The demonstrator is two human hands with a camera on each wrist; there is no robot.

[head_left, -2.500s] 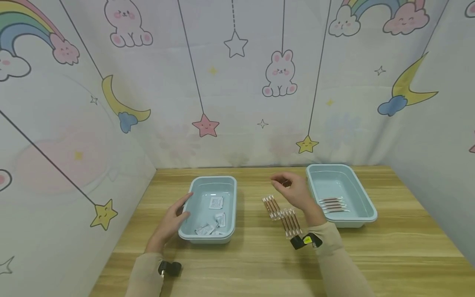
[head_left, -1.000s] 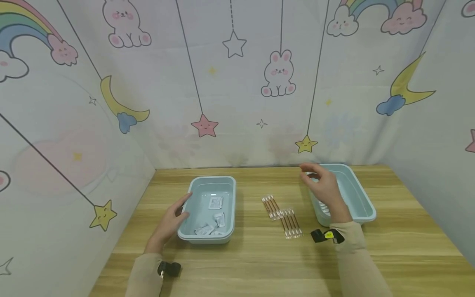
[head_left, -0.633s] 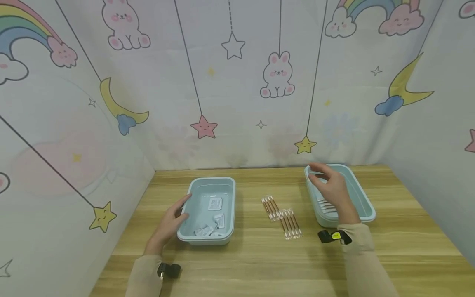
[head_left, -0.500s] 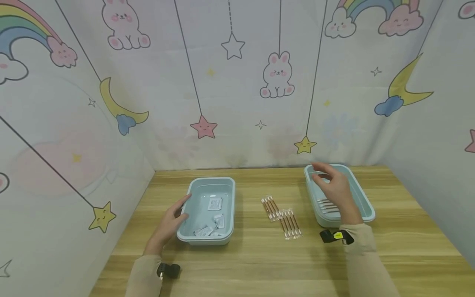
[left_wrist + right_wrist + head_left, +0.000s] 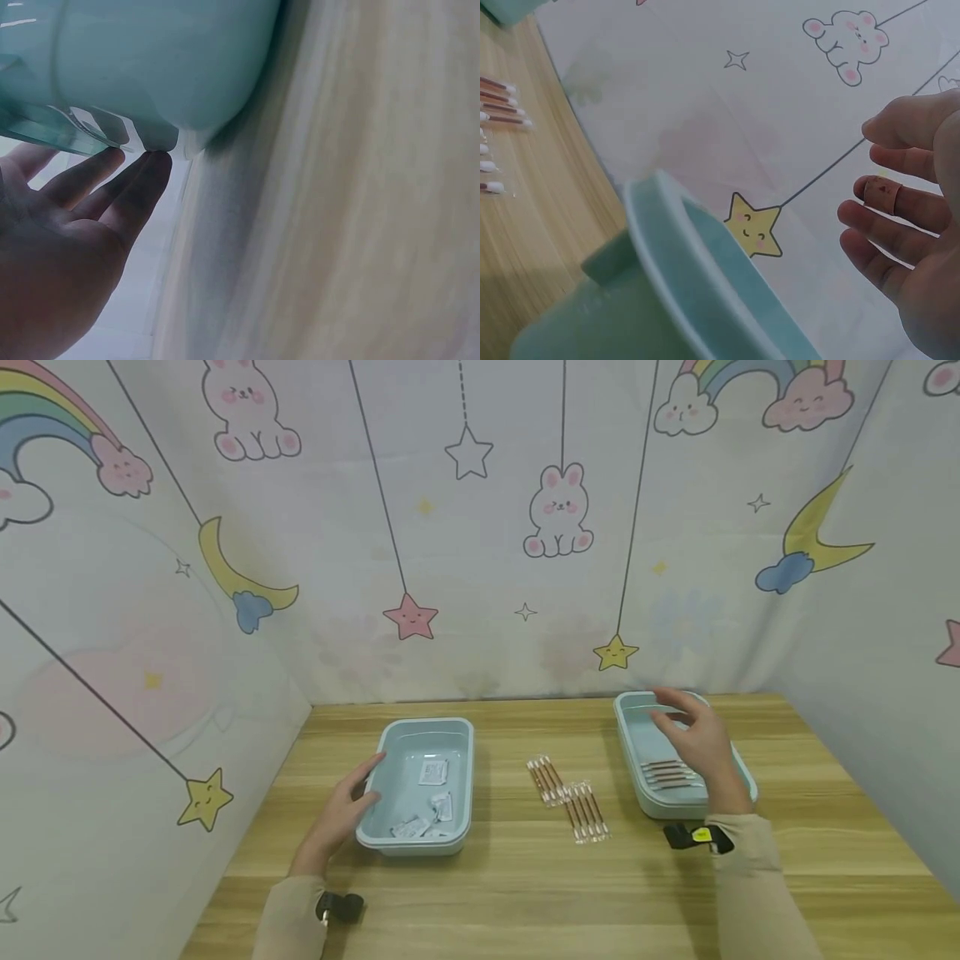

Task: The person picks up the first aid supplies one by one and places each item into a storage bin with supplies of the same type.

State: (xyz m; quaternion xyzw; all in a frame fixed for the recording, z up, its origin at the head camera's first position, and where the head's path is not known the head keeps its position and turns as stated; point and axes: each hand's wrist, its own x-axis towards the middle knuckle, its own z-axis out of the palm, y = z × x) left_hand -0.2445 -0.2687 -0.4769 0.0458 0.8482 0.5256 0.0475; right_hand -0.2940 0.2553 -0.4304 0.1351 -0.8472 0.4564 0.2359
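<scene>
My left hand rests along the left side of a light blue plastic bin. In the left wrist view its straight fingertips touch the outer wall. Several small white sachets lie inside that bin. Over a second light blue bin, at the right, hovers my right hand. Its fingers are loosely bent with nothing between them, as the right wrist view shows. A pack of brown-stemmed cotton swabs lies in this bin, partly hidden by the hand. Two more clear swab packs lie overlapping on the table between the bins.
Both bins and the loose packs stand on a wood-grain table. A white cloth backdrop with cartoon prints encloses the back and sides. A black camera strap sits on the right wrist, and an adhesive bandage wraps one right finger.
From above the loose swab packs, my right hand has moved right over the right bin, uncovering more of the swabs inside. My left hand stays at the left bin.
</scene>
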